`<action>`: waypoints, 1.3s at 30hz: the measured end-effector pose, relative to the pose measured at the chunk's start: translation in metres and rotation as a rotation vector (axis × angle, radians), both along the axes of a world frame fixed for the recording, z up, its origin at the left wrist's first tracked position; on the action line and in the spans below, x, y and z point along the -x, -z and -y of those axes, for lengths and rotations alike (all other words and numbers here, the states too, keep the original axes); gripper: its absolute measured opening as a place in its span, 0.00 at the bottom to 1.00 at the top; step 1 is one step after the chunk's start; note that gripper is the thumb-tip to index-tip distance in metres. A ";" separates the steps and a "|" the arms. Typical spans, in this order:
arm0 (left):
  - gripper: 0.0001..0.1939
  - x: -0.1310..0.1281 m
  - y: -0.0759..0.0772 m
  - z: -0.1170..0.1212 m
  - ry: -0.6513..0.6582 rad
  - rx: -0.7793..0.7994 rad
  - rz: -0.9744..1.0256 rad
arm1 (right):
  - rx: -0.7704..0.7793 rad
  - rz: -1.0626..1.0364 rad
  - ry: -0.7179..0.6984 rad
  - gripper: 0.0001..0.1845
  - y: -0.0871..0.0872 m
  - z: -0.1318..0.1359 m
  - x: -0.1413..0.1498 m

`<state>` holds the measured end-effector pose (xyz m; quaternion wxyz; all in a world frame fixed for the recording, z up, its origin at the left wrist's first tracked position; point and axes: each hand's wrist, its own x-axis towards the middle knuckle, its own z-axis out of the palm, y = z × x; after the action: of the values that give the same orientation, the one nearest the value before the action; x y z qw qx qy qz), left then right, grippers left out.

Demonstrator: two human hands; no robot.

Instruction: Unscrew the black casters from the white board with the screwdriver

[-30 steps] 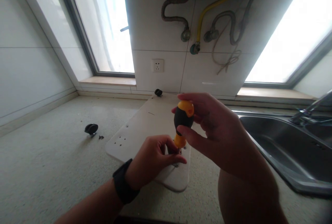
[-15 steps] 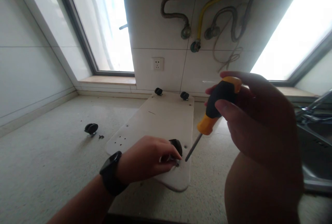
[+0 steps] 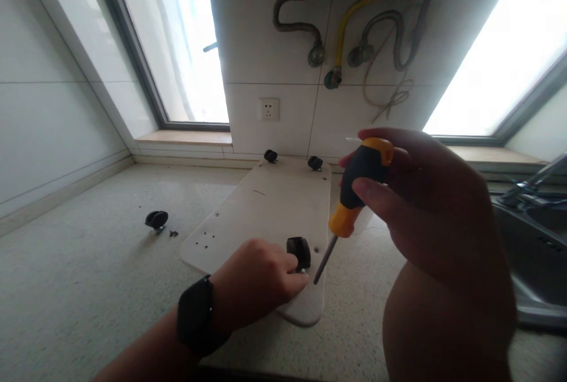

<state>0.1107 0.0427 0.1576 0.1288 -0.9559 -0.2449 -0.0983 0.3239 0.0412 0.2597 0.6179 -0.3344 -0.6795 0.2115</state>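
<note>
A white board (image 3: 274, 205) lies flat on the speckled countertop, with two small black caster wheels (image 3: 270, 156) (image 3: 315, 163) at its far edge. My left hand (image 3: 254, 281), a dark watch on its wrist, is closed around the base of a third black caster (image 3: 299, 251) near the board's front right corner. My right hand (image 3: 425, 205) grips a black and orange screwdriver (image 3: 354, 193), tilted, with its tip hanging just right of that caster and slightly above the board.
A loose black caster (image 3: 156, 219) and a few tiny screws (image 3: 172, 233) lie on the counter to the left. A steel sink (image 3: 531, 264) with a tap is at the right. The tiled wall behind carries a socket (image 3: 269, 109), hoses and valves.
My right hand lifted the screwdriver off the caster and swung it right, then brought it back a little left and down. My left hand stayed on the caster.
</note>
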 end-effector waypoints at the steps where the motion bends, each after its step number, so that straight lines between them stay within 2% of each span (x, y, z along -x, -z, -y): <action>1: 0.06 -0.001 0.001 0.000 0.008 -0.010 0.001 | -0.002 0.002 0.004 0.22 0.000 0.000 0.000; 7: 0.08 -0.002 0.005 -0.001 0.029 -0.018 0.016 | -0.016 0.021 0.011 0.22 0.000 -0.001 -0.002; 14: 0.13 -0.008 0.010 0.001 0.041 -0.059 0.166 | -0.057 0.033 0.020 0.23 0.000 -0.003 -0.002; 17: 0.12 -0.009 0.002 0.004 0.055 -0.037 0.219 | -0.063 0.038 0.033 0.23 0.000 -0.003 -0.002; 20: 0.07 0.003 -0.016 0.004 0.086 0.047 0.321 | -0.068 0.041 0.035 0.24 0.000 -0.003 -0.003; 23: 0.03 0.039 -0.037 -0.004 -0.004 0.154 0.481 | -0.075 0.030 0.059 0.24 0.001 -0.001 -0.004; 26: 0.06 0.100 -0.048 -0.021 -0.355 0.102 0.699 | -0.075 0.043 0.099 0.23 0.000 0.002 -0.005; 28: 0.10 0.151 -0.045 -0.034 -0.617 0.090 0.693 | -0.077 0.052 0.113 0.23 -0.001 0.003 -0.006; 30: 0.13 0.202 -0.036 -0.045 -0.829 0.056 0.608 | -0.075 0.057 0.126 0.23 -0.001 0.004 -0.007; 32: 0.15 0.247 -0.021 -0.053 -0.986 0.100 0.488 | -0.072 0.068 0.140 0.24 -0.001 0.004 -0.006; 34: 0.17 0.278 -0.005 -0.059 -1.053 0.202 0.417 | -0.077 0.080 0.147 0.24 -0.001 0.002 -0.004; 36: 0.20 0.293 0.012 -0.065 -1.021 0.394 0.446 | -0.081 0.096 0.141 0.24 0.000 -0.001 -0.002; 39: 0.24 0.296 0.034 -0.077 -1.002 0.595 0.372 | -0.074 0.126 0.141 0.25 0.003 -0.005 0.001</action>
<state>-0.1852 0.1193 0.1236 -0.1581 -0.6862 -0.7001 -0.1183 0.3234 0.0465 0.2568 0.5992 -0.3708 -0.6991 0.1209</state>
